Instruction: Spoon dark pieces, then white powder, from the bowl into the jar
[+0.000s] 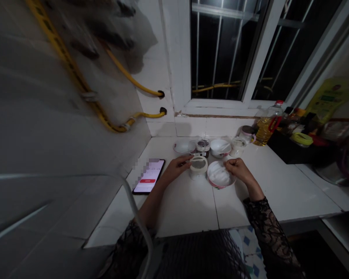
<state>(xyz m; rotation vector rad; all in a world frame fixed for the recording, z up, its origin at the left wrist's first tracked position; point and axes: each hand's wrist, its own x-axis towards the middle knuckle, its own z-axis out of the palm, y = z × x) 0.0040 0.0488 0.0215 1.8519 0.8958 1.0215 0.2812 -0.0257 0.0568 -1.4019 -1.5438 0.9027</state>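
Note:
My left hand (pixel 178 169) is at the left side of a small jar (pixel 199 172) with a pale rim, its fingers closed against the rim and raised clear lid. Just right of the jar stands a white bowl (pixel 213 182) with a patterned outside, holding something white. Over that bowl's right edge my right hand (pixel 237 169) pinches what looks like a pale spoon (pixel 222 169), dipped toward the contents; its outline is faint. Behind these are a dark-filled jar (pixel 203 144), a second bowl (pixel 220 148) with a spoon in it, and a third, shallow bowl (pixel 180 146).
A lit phone (pixel 149 176) lies left of my left forearm. Farther right are a white-filled jar (pixel 237 147), a lidded cup (pixel 247 135), an oil bottle (pixel 264 128) and a dark box (pixel 285 149) of condiments. Yellow pipes (pixel 104 120) run along the left wall.

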